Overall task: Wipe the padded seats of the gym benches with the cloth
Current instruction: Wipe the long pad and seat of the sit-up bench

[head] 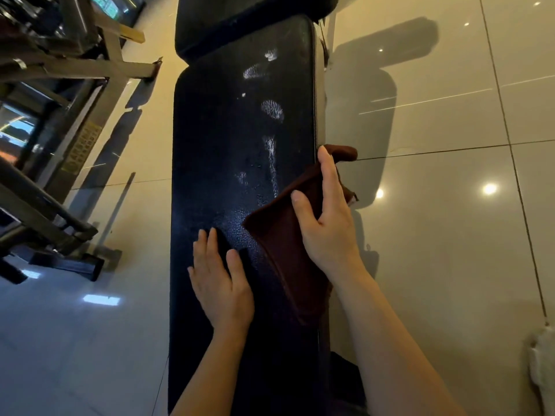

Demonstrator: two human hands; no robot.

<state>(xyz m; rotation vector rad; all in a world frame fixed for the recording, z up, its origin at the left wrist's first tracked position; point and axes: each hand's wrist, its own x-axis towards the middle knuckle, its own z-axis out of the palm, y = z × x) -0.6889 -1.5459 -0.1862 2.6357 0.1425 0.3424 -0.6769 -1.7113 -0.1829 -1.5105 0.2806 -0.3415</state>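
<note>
A long black padded bench seat (228, 151) runs up the middle of the head view, with whitish wet streaks along its right half. A dark brown cloth (279, 241) lies over the seat's right edge. My right hand (326, 223) grips the cloth, thumb on its near side and fingers stretched along its far edge. On the bare pad to the cloth's left, my left hand (220, 283) rests flat with straight fingers. A second black pad (234, 16) adjoins the seat at the top.
A metal gym rack with dark bars (60, 70) stands on the left, its feet close to the bench. Glossy beige floor tiles (450, 205) lie on both sides. Something white and fluffy (540, 355) sits at the lower right edge.
</note>
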